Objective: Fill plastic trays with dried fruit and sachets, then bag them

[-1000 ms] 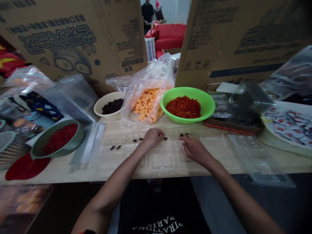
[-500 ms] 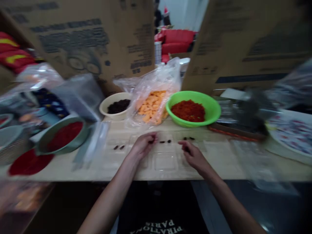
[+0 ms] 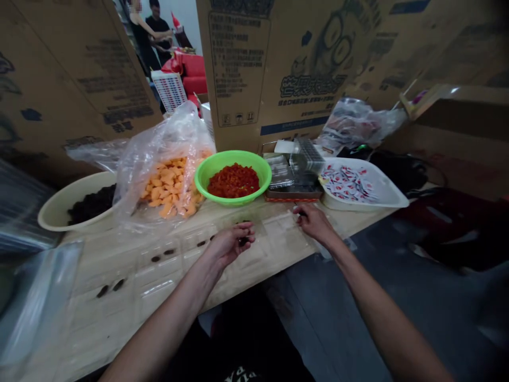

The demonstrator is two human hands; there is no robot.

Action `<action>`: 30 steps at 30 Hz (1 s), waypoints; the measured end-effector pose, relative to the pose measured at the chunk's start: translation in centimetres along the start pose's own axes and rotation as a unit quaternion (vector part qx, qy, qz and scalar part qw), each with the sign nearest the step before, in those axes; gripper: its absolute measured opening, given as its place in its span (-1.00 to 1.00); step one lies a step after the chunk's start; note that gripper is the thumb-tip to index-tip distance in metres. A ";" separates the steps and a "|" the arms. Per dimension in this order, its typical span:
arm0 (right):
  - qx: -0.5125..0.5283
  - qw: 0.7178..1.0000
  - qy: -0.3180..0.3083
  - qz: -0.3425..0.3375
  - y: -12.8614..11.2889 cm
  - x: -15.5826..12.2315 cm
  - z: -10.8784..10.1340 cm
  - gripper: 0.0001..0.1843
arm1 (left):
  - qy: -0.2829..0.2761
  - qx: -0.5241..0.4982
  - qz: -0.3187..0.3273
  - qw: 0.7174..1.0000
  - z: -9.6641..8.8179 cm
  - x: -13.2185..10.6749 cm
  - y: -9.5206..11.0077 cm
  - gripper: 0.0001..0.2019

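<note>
My left hand (image 3: 233,244) is over the row of clear plastic trays (image 3: 157,286), palm turned partly up. Its fingers curl around small dark brown oval pieces, which show between them. To the right, my right hand (image 3: 316,223) reaches over the trays at that end, thumb and forefinger pinched on what looks like another dark piece (image 3: 303,213). Pairs of the same pieces lie in trays on the left, among them one dark oval piece (image 3: 118,284). A cream bowl (image 3: 51,212) at the far left holds a heap of dark pieces.
Behind the trays are a clear bag of orange pieces (image 3: 169,183) and a green bowl (image 3: 199,183) of red-orange shreds. Stacked clear containers (image 3: 284,172) and a white tub (image 3: 392,199) of small printed packets sit to the right. Tall cardboard boxes (image 3: 254,63) stand behind. Two people are in the background.
The view has swung to the right. Both hands have moved right along the trays, the right hand now over the right-end trays.
</note>
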State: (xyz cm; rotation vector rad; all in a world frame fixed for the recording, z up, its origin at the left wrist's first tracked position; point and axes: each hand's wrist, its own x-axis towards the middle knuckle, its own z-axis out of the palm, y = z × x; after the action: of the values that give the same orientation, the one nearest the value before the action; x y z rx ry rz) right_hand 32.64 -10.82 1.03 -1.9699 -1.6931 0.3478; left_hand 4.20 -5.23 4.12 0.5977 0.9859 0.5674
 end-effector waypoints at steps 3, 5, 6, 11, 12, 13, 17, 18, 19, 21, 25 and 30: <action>-0.079 0.990 -0.044 -0.105 -0.5 3.0 1.6 -0.58 | -0.015 0.027 0.006 0.999 2.1 2.6 0.2 -0.91; -0.128 0.978 -0.078 -0.144 -0.8 4.5 2.5 -0.52 | 0.008 0.046 0.031 0.998 2.7 4.2 0.5 -0.97; -0.147 0.973 -0.089 -0.155 -0.8 4.9 2.7 -0.50 | 0.019 0.053 0.037 0.998 2.8 4.9 0.6 -0.97; -0.148 0.972 -0.089 -0.159 0.9 5.3 2.0 -0.45 | 0.051 0.133 0.076 0.987 3.8 7.4 0.3 -0.93; -0.145 0.973 -0.088 -0.159 1.3 5.2 1.9 -0.43 | 0.066 0.175 0.100 0.977 4.3 7.8 0.1 -0.90; -0.148 0.972 -0.091 -0.161 1.5 5.1 1.8 -0.42 | 0.083 0.229 0.129 0.961 4.9 8.3 -0.2 -0.89; -0.198 0.963 -0.102 -0.152 1.3 4.6 2.6 -0.49 | 0.124 0.418 0.219 0.873 6.9 9.9 -1.5 -0.87; -0.216 0.960 -0.099 -0.146 1.1 4.6 2.8 -0.52 | 0.123 0.459 0.232 0.849 7.0 10.1 -1.7 -0.86; -0.233 0.957 -0.097 -0.141 0.9 4.6 3.0 -0.53 | 0.119 0.502 0.240 0.822 7.1 10.2 -1.9 -0.85; -0.260 0.951 -0.095 -0.137 0.6 4.7 3.1 -0.55 | 0.108 0.593 0.247 0.759 6.8 10.2 -2.2 -0.79; -0.268 0.950 -0.098 -0.126 0.1 5.0 2.7 -0.62 | 0.094 0.695 0.253 0.666 6.0 10.2 -2.1 -0.68; -0.271 0.955 -0.087 -0.088 0.0 5.2 2.8 -0.72 | 0.062 0.718 0.248 0.647 5.6 10.5 -1.7 -0.70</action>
State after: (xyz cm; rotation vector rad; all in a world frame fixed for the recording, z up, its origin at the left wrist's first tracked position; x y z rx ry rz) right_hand 32.23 -5.22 -0.62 -2.1826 -2.2433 -0.0211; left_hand 14.06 -0.40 -0.83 2.3534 1.2925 0.1568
